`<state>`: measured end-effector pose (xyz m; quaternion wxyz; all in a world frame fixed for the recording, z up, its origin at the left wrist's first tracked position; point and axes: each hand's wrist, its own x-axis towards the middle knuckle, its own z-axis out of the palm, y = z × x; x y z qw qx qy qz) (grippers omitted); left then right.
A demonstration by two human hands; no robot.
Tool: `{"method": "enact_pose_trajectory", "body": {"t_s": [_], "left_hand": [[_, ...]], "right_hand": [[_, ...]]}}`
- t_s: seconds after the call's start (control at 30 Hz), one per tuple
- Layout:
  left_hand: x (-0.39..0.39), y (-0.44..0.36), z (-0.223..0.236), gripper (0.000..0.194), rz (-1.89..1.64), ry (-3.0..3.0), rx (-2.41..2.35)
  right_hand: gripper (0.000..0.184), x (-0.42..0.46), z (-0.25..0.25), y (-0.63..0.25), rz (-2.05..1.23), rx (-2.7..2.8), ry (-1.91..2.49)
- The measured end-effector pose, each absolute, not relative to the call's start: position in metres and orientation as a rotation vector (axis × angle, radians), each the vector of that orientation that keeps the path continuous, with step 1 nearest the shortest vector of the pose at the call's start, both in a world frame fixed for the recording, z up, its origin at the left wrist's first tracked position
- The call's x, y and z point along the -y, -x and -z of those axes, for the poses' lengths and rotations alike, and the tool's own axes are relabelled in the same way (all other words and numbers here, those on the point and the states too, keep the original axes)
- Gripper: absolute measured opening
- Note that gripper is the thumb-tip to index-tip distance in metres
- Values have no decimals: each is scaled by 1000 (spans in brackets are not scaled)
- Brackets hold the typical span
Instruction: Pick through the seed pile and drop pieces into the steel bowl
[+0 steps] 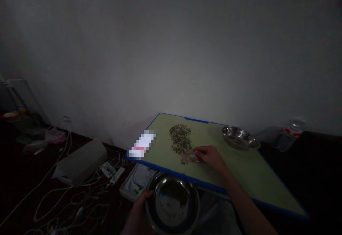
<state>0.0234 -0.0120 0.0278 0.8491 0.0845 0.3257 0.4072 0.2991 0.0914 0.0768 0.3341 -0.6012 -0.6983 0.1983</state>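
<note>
My right hand [210,156] pinches a clear plastic protractor [190,156] flat over the table top. The protractor's edge is at the near end of a spread of small dark grains or beans [180,135]; a few grains lie around it. My left hand [141,203] grips the rim of a steel bowl [173,206], thumb over the edge. This bowl is just below the table's near edge, with some dark grains inside. A second steel bowl [240,138] stands at the right back of the table; its contents are hard to make out.
The pale green table [224,171] has a blue rim. A blurred, lit phone-like panel [142,145] lies at its left corner. On the floor at left are a long box [81,160], a power strip [117,175] and tangled cables. A carton-like package [290,134] stands right, by the wall.
</note>
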Motion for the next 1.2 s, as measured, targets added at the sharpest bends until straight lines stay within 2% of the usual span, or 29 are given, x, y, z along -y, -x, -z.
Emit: {"method": "enact_pose_trajectory", "body": {"t_s": [0.4, 1.2], "left_hand": [[10, -23, -25, 19, -847, -159, -693], [8, -22, -20, 26, -851, -164, -695]], "right_hand": [[34, -93, -74, -300, -515, 1839, 1471], [31, -95, -67, -304, -487, 1789, 1457]]}}
